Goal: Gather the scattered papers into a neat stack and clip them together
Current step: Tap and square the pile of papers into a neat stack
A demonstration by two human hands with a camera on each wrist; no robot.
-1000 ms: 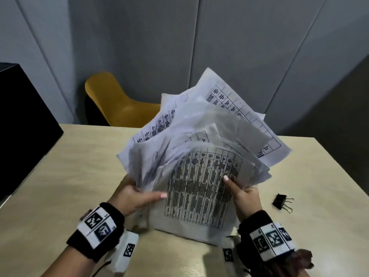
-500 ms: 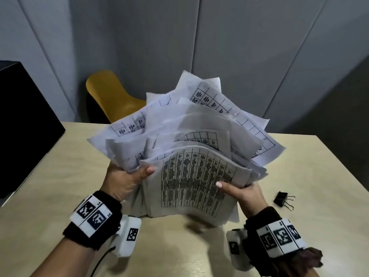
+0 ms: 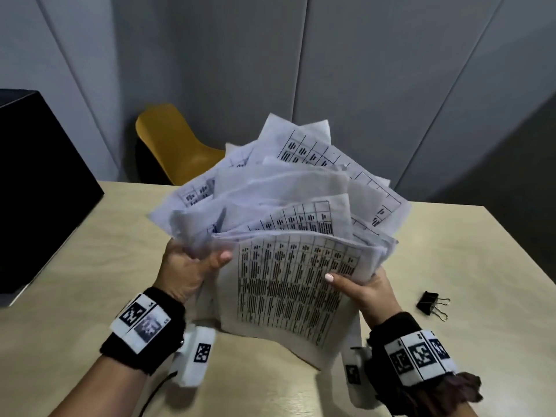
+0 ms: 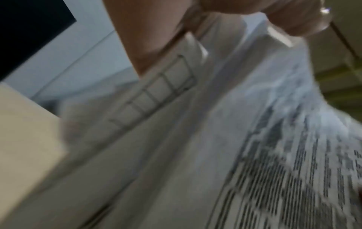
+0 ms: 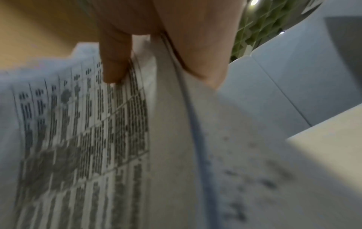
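White papers [image 3: 288,236], fanned and askew, are gripped above the counter [image 3: 90,266] by the left hand [image 3: 186,269] and right hand [image 3: 365,291]; squaring likely comes next, before the binder clip [image 3: 428,303] near the right edge.

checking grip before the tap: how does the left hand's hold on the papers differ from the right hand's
The left hand grips the papers at their left edge, high up, its thumb lying over the front sheets; the right hand holds the right edge, lower, one straight finger pressed on the printed front sheet. Both hold the fanned bundle above the table.
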